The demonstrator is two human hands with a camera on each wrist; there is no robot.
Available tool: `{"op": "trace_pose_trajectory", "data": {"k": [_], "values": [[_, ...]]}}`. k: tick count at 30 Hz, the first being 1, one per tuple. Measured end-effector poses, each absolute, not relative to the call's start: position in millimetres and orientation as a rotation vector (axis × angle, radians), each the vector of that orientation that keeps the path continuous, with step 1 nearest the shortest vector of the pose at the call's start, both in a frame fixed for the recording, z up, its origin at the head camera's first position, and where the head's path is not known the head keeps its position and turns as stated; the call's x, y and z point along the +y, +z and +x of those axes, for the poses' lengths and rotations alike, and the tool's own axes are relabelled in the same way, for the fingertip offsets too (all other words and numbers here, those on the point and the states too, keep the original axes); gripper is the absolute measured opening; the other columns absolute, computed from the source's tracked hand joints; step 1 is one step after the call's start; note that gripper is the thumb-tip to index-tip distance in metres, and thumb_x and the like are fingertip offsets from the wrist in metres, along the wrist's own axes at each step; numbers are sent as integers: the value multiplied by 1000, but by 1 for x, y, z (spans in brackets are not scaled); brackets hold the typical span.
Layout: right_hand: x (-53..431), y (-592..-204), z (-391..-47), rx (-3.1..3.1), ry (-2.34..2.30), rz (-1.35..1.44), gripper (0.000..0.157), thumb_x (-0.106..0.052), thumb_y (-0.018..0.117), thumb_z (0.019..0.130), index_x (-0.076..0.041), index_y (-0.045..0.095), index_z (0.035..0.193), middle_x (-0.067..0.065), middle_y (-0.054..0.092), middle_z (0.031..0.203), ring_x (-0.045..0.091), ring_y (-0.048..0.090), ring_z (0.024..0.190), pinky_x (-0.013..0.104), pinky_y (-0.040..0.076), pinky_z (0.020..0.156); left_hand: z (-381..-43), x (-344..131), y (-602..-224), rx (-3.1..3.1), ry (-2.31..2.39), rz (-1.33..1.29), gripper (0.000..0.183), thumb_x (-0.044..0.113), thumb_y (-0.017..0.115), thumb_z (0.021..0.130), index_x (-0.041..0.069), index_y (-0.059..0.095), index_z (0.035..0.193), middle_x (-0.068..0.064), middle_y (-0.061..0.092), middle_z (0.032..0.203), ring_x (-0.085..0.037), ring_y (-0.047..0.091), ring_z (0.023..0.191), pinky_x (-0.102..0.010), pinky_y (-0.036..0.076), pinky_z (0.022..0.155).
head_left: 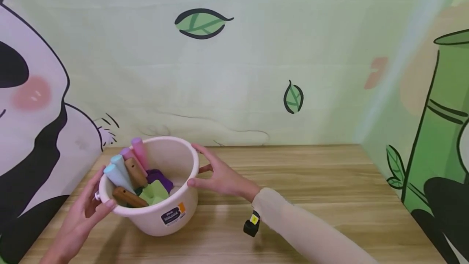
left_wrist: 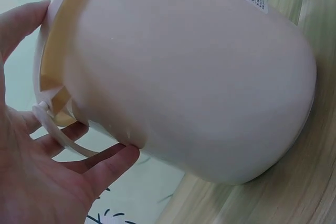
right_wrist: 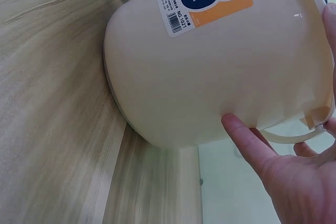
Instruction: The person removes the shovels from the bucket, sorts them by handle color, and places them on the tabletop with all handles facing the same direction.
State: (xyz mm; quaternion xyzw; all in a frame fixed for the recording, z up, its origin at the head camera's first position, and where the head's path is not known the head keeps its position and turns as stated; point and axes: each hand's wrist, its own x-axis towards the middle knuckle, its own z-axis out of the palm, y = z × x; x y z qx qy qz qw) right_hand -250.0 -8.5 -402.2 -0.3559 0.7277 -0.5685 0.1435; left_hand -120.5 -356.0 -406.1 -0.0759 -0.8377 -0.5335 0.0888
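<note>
A pale pinkish-white plastic bucket [head_left: 157, 221] is at the left of the wooden tabletop, its base against the wood in both wrist views. My left hand [head_left: 78, 215] grips the left rim, thumb on the edge and fingers against the outer wall around the thin handle [left_wrist: 65, 140]. On the opposite side, my right hand [head_left: 223, 176] holds the rim between thumb and fingers, one fingertip touching the wall in the right wrist view. Inside lie light blue handles [head_left: 119, 174], pink handles [head_left: 139, 152], brown handles [head_left: 130, 196], a light green piece [head_left: 155, 192] and a purple piece [head_left: 161, 178].
The wooden tabletop [head_left: 311, 199] extends to the right of the bucket. A printed cloth backdrop [head_left: 238, 60] with leaves, a panda and bamboo stands behind and at both sides. A black strap [head_left: 251, 225] hangs under the right sleeve [head_left: 293, 219].
</note>
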Motion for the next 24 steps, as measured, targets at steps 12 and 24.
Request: {"op": "trace_pose_trajectory", "data": {"k": [12,24], "values": [[-1,-389,-262,2128,-1471,-1052,100,-61,76,85,-35,21,164,-3,26,165,19,61,122,33,60,81,-119,-353,-409,-2466,-1563,-193,78,7,57,104,25,14,166,-19,25,164,9,43,122,-9,47,89],[11,-337,-293,2288,-1031,-1135,85,-47,73,94,-30,27,163,8,36,162,29,60,126,36,59,86,-120,-353,-408,-2498,-1520,-162,77,13,57,105,25,13,167,-24,23,164,3,42,128,-9,47,89]]}}
